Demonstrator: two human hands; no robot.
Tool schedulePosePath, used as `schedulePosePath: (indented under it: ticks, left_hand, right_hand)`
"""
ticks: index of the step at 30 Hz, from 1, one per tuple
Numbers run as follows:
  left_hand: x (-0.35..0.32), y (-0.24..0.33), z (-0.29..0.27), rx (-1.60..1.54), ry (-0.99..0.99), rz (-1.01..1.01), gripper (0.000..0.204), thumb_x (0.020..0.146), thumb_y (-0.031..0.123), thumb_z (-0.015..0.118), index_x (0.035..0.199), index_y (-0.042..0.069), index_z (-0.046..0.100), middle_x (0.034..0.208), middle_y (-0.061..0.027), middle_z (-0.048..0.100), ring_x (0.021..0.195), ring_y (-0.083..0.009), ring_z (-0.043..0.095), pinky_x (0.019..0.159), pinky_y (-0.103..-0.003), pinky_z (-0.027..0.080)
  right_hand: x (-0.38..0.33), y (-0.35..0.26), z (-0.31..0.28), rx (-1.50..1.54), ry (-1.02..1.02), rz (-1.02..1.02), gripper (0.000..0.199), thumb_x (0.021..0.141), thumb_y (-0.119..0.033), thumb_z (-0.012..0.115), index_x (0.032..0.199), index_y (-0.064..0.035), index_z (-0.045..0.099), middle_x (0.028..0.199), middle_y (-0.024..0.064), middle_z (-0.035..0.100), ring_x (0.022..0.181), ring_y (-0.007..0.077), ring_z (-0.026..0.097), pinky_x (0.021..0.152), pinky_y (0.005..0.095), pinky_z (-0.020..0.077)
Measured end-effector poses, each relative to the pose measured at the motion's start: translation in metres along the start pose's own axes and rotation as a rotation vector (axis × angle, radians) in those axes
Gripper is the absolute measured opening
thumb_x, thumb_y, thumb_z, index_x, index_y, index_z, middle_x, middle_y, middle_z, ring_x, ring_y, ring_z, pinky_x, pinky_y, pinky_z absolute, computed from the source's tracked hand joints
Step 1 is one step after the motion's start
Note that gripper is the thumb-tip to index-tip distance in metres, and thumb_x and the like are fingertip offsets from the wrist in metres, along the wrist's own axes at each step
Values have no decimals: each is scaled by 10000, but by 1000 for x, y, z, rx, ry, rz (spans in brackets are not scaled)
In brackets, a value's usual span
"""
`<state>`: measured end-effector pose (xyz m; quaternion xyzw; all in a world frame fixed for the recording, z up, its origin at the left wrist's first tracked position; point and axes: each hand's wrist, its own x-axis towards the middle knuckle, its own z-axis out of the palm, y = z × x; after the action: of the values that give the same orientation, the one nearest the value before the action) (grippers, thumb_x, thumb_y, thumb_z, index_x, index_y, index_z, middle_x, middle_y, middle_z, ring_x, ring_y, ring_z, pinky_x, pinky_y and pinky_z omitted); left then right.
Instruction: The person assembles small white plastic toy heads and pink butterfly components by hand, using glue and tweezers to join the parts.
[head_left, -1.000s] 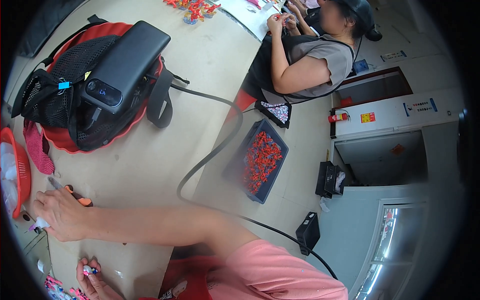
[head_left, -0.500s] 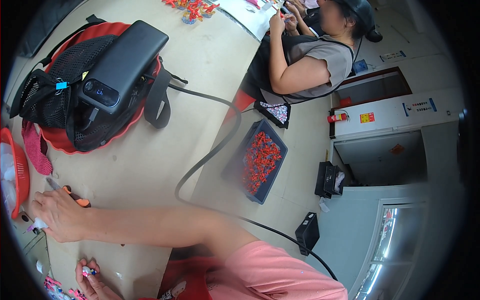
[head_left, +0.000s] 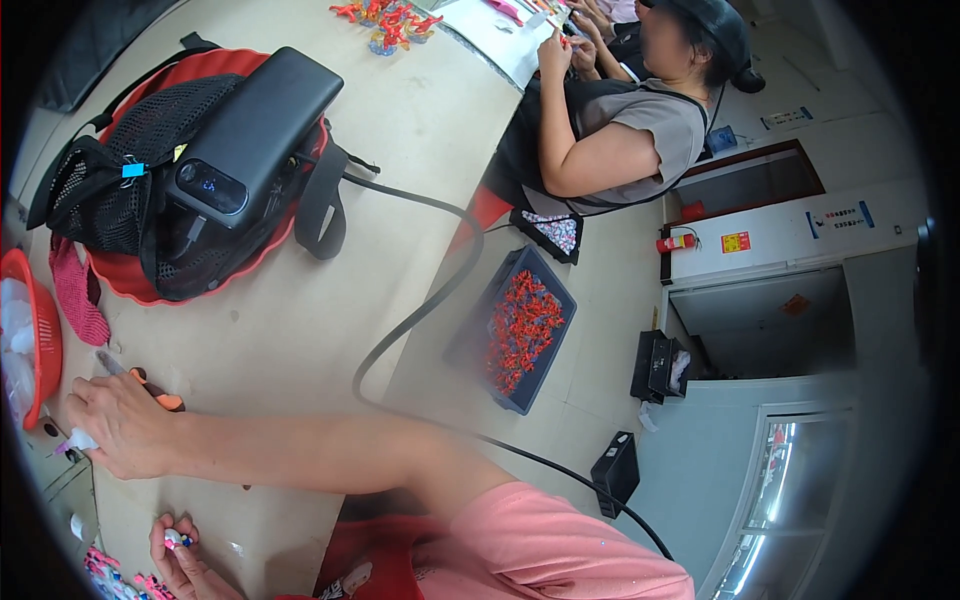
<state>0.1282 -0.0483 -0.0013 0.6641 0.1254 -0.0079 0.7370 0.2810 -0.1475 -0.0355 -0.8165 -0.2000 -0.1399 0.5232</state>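
Observation:
My right hand [head_left: 120, 428] is closed around a small white squeeze bottle [head_left: 82, 440] with a thin purple tip pointing left; fingers hide most of the bottle. Below it, my left hand [head_left: 185, 565] pinches a small white toy figure [head_left: 176, 539] with blue and pink bits. The bottle tip and the figure are apart. Just beyond my right hand, a hand tool [head_left: 158, 392] with black and orange handles and a grey metal end lies on the table. Several pink, white and blue small pieces [head_left: 105, 572] lie at the lower left, partly cut off.
A red basin [head_left: 130, 290] holds a black mesh bag and a black power bank [head_left: 255, 130], whose cable [head_left: 400, 325] crosses the table past my arm. A red basket [head_left: 48, 345] stands left. Beside the table, a grey crate [head_left: 568, 310] holds red pieces. A co-worker [head_left: 620, 140] sits farther along.
The whole view has shifted very slightly. Both hands keep their grips and barely move.

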Motion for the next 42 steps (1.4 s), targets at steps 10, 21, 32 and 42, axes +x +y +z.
schedulePosePath:
  ticks: [10, 21, 32, 42]
  left_hand:
    - [0, -6, -9, -23, -31, 4, 278, 900, 68, 479, 1138, -75, 456, 1047, -208, 557, 966, -273, 547, 948, -417, 409]
    - [0, 0, -2, -37, 3, 0, 259, 895, 74, 494, 1114, -66, 479, 985, -174, 576, 898, -238, 559, 936, -400, 424]
    - [1, 0, 2, -7, 27, 36, 252, 894, 77, 498, 1090, -81, 497, 969, -183, 591, 853, -228, 570, 880, -374, 458]
    - [-2, -1, -4, 0, 32, 24, 277, 894, 82, 504, 1113, -86, 473, 960, -172, 574, 877, -235, 546, 911, -391, 431]
  right_hand:
    - [0, 0, -4, 34, 12, -11, 266, 591, -90, 677, 767, -3, 498, 805, 141, 500, 736, 281, 538, 602, 387, 418]
    - [1, -3, -6, 29, 10, -3, 252, 599, -92, 668, 760, -3, 496, 801, 141, 500, 744, 285, 539, 600, 387, 421]
    - [1, -1, -5, 25, 15, 18, 251, 597, -99, 661, 761, -2, 500, 795, 138, 499, 740, 279, 541, 609, 379, 424]
    - [1, -5, -3, 32, 18, 8, 246, 601, -96, 663, 757, -2, 498, 789, 136, 494, 725, 277, 539, 598, 382, 419]
